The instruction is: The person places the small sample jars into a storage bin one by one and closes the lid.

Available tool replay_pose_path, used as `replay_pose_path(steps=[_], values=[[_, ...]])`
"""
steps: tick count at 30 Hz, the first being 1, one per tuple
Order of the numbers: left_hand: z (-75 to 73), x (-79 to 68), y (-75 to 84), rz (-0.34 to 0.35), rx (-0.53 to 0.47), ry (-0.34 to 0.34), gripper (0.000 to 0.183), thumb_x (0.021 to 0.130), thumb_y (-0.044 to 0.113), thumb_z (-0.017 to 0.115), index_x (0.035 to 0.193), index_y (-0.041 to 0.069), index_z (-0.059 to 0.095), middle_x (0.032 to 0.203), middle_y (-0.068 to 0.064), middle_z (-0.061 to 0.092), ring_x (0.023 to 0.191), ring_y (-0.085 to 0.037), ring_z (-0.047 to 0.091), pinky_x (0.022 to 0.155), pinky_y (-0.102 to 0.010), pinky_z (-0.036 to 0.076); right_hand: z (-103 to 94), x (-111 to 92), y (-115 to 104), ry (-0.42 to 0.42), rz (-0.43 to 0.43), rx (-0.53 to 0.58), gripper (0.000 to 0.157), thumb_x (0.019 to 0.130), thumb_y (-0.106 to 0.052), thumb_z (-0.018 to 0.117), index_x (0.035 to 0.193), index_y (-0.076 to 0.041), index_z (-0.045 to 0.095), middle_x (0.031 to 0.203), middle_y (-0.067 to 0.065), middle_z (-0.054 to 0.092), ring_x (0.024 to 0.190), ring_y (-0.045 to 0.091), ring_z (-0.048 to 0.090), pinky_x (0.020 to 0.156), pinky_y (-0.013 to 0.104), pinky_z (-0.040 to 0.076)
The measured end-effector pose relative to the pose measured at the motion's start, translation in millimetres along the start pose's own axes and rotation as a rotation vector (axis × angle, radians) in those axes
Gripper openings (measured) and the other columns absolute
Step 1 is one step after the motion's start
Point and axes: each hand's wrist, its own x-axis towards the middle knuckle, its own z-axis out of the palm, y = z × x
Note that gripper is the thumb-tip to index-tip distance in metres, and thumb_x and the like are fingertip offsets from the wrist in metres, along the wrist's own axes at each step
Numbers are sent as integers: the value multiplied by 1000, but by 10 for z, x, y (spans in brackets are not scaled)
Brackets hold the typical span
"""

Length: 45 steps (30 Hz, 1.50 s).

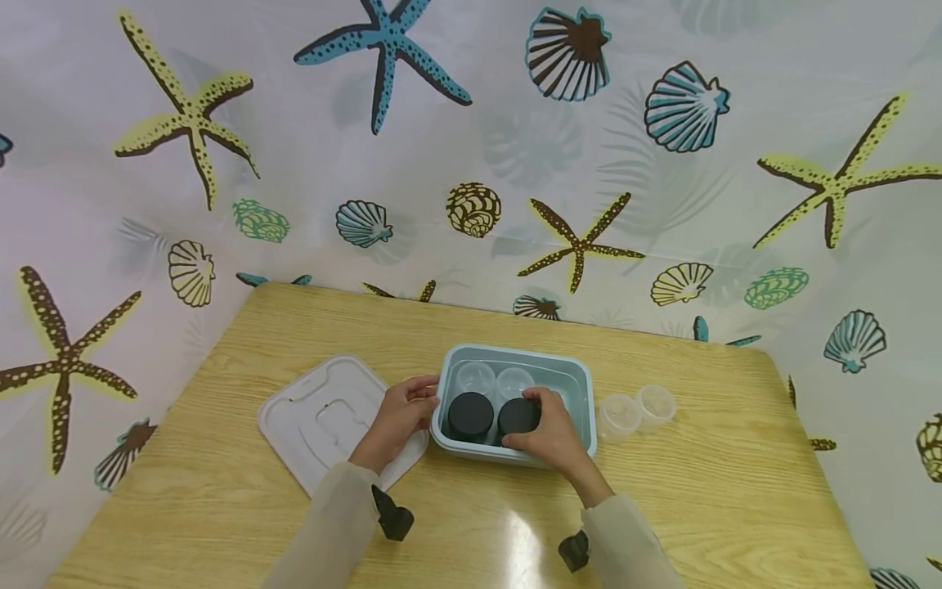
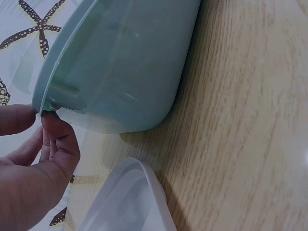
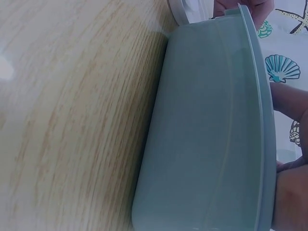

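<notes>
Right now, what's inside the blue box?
Two clear cups and two round black things, one gripped by the right hand. Anything under the black things is covered; the hand hides part of the box.

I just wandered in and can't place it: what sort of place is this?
Probably an indoor work spot: a wood-grain table, a starfish-and-shell printed curtain behind it, and a blue plastic tub. The curtain hides what lies beyond.

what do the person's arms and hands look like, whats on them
The left hand and right hand are bare, without gloves. The left sleeve and right sleeve are plain pale beige, reaching about to the wrists. A small, blocky black device sits at the left cuff, and a similar black piece at the right.
</notes>
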Motion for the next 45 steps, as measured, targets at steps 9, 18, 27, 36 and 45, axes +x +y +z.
replay_pose_path(steps=[9,18,27,36,45], values=[[-2,-17,20,3,-1,-6,41,95,2,51,136,3,49,107,-9,53,79,-10,54,66,-23,48,-2,8,-7,-20,-13,1,66,65,-11,84,122,2,53,125,21,52,116,35,51,99,49,41],[6,-8,8,1,-5,-8,41,95,2,51,136,3,49,105,-8,53,78,-10,54,66,-23,48,-21,0,-11,-22,-18,32,66,67,-12,82,123,3,52,126,21,51,116,35,50,101,49,40],[1,-3,9,-2,-9,-6,41,95,2,51,136,2,49,106,-8,54,79,-10,54,67,-24,48,-105,15,-7,1,-40,81,65,71,-9,80,125,7,49,127,23,50,119,37,49,103,47,39],[1,-28,25,-1,-7,3,41,94,2,52,135,0,49,104,-8,54,78,-10,54,65,-23,48,-195,-8,-30,-1,-22,121,65,73,-7,79,128,6,47,129,25,50,122,37,48,107,47,36],[14,-23,45,-7,3,9,41,95,2,51,136,2,49,106,-8,53,81,-10,54,68,-24,48,-332,-8,-12,15,-34,138,65,75,-7,77,130,7,45,131,25,49,125,36,47,108,45,36]])
